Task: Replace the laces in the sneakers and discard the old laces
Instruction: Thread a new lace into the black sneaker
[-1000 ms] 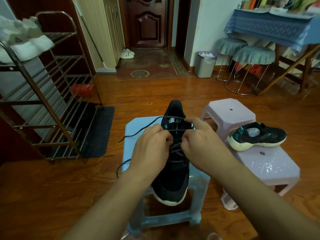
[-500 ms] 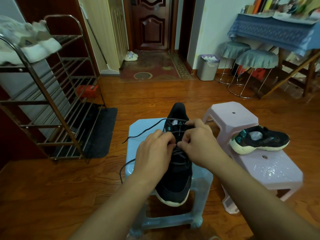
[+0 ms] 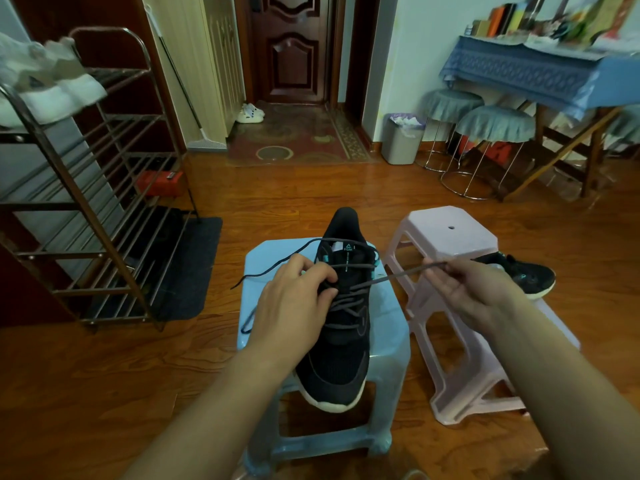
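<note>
Black mesh sneaker with white sole (image 3: 341,327) lies on pale blue plastic stool (image 3: 389,327), its long axis running toe-near to heel-far. Right hand (image 3: 465,289) has its grip clamped on the free end of the dark grey shoelace (image 3: 398,276), which runs taut from that grip leftward and slightly down into the eyelets. Left hand (image 3: 294,303) is the nearer, its fingertips pinching the crossings on the tongue, wrist low over the vamp; any further pull looks set to follow the lace line, rightward.

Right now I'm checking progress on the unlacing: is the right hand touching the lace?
Touching. The head view shows the right hand pinching the lace, pulled taut from the sneaker.
</note>
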Motion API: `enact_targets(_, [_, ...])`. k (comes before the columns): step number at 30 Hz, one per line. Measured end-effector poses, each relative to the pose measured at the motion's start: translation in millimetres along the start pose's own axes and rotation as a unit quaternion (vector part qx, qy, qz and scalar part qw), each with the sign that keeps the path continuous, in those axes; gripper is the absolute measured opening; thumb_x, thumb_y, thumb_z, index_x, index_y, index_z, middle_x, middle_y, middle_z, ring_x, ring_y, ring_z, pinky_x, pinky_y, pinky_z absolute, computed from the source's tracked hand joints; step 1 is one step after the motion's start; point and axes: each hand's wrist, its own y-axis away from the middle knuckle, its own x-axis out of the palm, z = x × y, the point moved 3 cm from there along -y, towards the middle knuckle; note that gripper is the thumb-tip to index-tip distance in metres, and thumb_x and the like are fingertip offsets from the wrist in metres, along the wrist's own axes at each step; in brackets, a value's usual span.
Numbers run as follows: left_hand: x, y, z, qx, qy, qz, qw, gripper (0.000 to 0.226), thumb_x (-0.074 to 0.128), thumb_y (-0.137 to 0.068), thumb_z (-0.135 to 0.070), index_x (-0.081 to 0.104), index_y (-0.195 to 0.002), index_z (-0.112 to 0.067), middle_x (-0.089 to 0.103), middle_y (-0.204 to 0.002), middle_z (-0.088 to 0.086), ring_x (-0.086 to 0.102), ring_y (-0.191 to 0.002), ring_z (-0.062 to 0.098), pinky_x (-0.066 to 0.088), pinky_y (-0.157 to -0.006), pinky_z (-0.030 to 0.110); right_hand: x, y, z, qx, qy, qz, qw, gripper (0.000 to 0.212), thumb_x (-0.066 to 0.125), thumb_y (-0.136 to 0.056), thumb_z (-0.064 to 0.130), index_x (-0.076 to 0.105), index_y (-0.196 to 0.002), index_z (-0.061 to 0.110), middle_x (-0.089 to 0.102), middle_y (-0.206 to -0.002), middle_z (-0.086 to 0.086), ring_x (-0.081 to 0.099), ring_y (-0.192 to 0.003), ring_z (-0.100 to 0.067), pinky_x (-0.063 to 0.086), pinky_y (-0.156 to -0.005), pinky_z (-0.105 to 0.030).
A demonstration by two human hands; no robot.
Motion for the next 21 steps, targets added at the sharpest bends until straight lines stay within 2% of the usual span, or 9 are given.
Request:
enact_targets(3, [2.4, 0.7, 5.6, -0.008, 0.044, 0.023, 0.999, 0.015, 0.062, -0.098, -0.036, 0.064, -0.113, -0.034, 0.049, -0.106, -0.017, 0.056, -0.1, 0.012, 0.053, -0.086, 0.042, 5.1, -3.3, 3.0, -0.016, -0.01, 0.02, 1.0, 0.01, 0.048, -0.104, 0.008, 0.057, -0.108, 0.005, 0.064, -0.091, -0.007, 0.066, -0.078, -0.014, 0.061, -0.068, -0.036])
enact_targets(5, [-0.4, 0.5, 8.7, -0.022, 0.069, 0.053, 0.996, 0.026, 0.053, -0.096, -0.055, 0.063, -0.115, -0.039, 0.049, -0.109, -0.02, 0.056, -0.105, 0.01, 0.052, -0.091, 0.041, 22.2, 5.6, -9.4, -0.034, 0.121, 0.109, 0.986, 0.013, 0.045, -0.106, 0.019, 0.054, -0.103, 0.011, 0.051, -0.071, 0.001, 0.046, -0.058, -0.009, 0.048, -0.055, -0.025])
enact_targets(6, [-2.8, 0.2, 10.2, -0.026, 0.071, 0.072, 0.995, 0.036, 0.049, -0.093, -0.065, 0.063, -0.117, -0.042, 0.049, -0.111, -0.022, 0.054, -0.109, 0.008, 0.05, -0.094, 0.04, 31.0, 10.4, -18.1, -0.066, 0.246, 0.139, 0.957, 0.018, 0.044, -0.106, 0.028, 0.053, -0.099, 0.013, 0.049, -0.069, 0.003, 0.043, -0.056, -0.009, 0.041, -0.052, -0.025])
enact_targets(8, [-8.1, 0.8, 10.2, -0.01, 0.02, 0.111, 0.994, 0.049, 0.05, -0.086, -0.075, 0.058, -0.126, -0.046, 0.047, -0.115, -0.026, 0.046, -0.116, 0.004, 0.039, -0.101, 0.032, 45.9, 17.8, -31.2, -0.197, 0.517, 0.133, 0.822, 0.032, 0.046, -0.102, 0.048, 0.055, -0.096, 0.018, 0.057, -0.073, 0.005, 0.052, -0.061, -0.012, 0.043, -0.056, -0.031])
enact_targets(10, [-11.1, 2.7, 8.1, 0.021, -0.05, 0.123, 0.991, 0.056, 0.059, -0.084, -0.071, 0.05, -0.134, -0.048, 0.044, -0.12, -0.026, 0.039, -0.121, 0.004, 0.029, -0.102, 0.029, 59.1, 27.6, -35.6, -0.312, 0.664, 0.118, 0.669, 0.039, 0.053, -0.095, 0.06, 0.056, -0.088, 0.022, 0.061, -0.073, 0.004, 0.057, -0.065, -0.013, 0.045, -0.057, -0.033])
enact_targets(13, [-11.6, 4.4, 7.3, 0.034, -0.092, 0.11, 0.989, 0.059, 0.061, -0.084, -0.071, 0.047, -0.137, -0.047, 0.047, -0.126, -0.022, 0.037, -0.126, 0.006, 0.028, -0.108, 0.032, 67.0, 34.1, -32.2, -0.343, 0.751, 0.127, 0.549, 0.046, 0.057, -0.093, 0.062, 0.062, -0.075, 0.019, 0.061, -0.066, 0.001, 0.058, -0.062, -0.013, 0.052, -0.06, -0.037])
enact_targets(15, [-10.2, 4.7, 8.8, 0.036, -0.112, 0.108, 0.987, 0.061, 0.056, -0.084, -0.075, 0.045, -0.137, -0.048, 0.048, -0.127, -0.02, 0.037, -0.126, 0.008, 0.028, -0.112, 0.034, 65.4, 33.5, -31.4, -0.334, 0.753, 0.172, 0.541, 0.046, 0.059, -0.095, 0.054, 0.067, -0.072, 0.015, 0.062, -0.064, -0.002, 0.058, -0.061, -0.013, 0.053, -0.063, -0.038])
enact_targets(18, [-9.5, 4.5, 13.9, 0.027, -0.13, 0.112, 0.985, 0.065, 0.046, -0.08, -0.083, 0.041, -0.135, -0.051, 0.048, -0.126, -0.019, 0.038, -0.127, 0.01, 0.029, -0.112, 0.035, 52.2, 32.7, -20.7, -0.297, 0.725, 0.215, 0.583, 0.043, 0.06, -0.097, 0.046, 0.068, -0.072, 0.011, 0.062, -0.063, -0.004, 0.053, -0.053, -0.008, 0.047, -0.058, -0.03])
enact_targets(21, [-9.3, 6.2, 13.6, 0.023, -0.137, 0.115, 0.984, 0.069, 0.036, -0.077, -0.088, 0.041, -0.135, -0.051, 0.049, -0.128, -0.019, 0.039, -0.128, 0.011, 0.028, -0.116, 0.042, 11.3, 9.6, 20.6, -0.243, 0.73, 0.115, 0.628, 0.033, 0.057, -0.1, 0.039, 0.069, -0.081, 0.015, 0.065, -0.074, -0.005, 0.06, -0.064, -0.013, 0.052, -0.063, -0.031])
